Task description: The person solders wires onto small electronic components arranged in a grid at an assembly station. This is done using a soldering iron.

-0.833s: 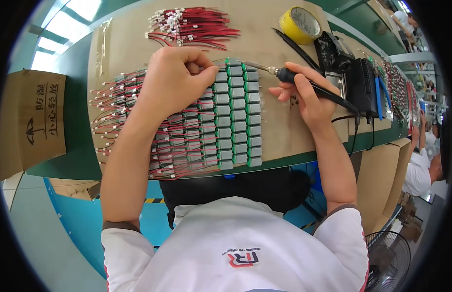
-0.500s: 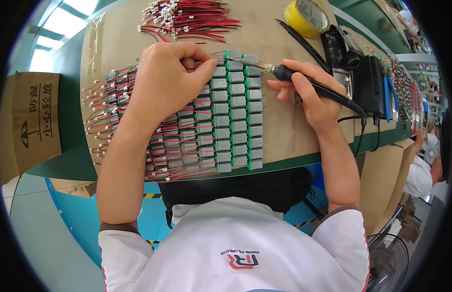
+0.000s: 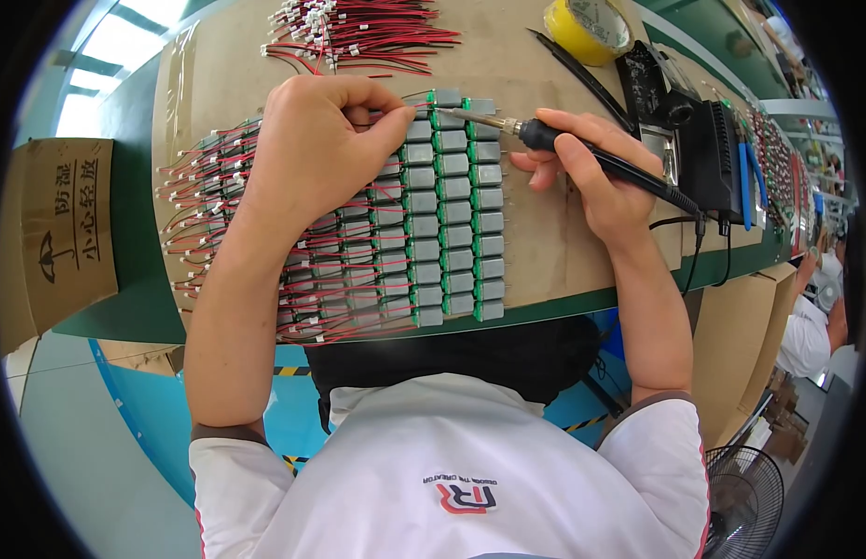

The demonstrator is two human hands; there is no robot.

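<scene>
My left hand [image 3: 326, 154] is closed in a pinch, thumb against forefinger, on a thin red-and-black wire lead [image 3: 421, 107] at the far end of the rows. In my right hand [image 3: 605, 182] a soldering iron [image 3: 542, 137] with a black handle is gripped like a pen. Its metal tip points left and meets the green edge of a small grey block near the pinched wire; whether it touches is too small to tell. Several columns of grey blocks with green circuit boards [image 3: 454, 210] lie below the tip. Leads with white connectors [image 3: 195, 196] trail from the left columns.
A heap of red-and-black leads [image 3: 358, 33] lies at the back. Yellow tape [image 3: 587, 30], black tweezers [image 3: 580, 79] and a black soldering station [image 3: 708, 158] with a cable stand right. Blue-handled pliers [image 3: 752, 182] sit beside it. A cardboard box [image 3: 65, 233] is at left.
The blocks sit very slightly higher in the picture. Both hands keep their grips, and the iron's tip stays at the same far end of the rows.
</scene>
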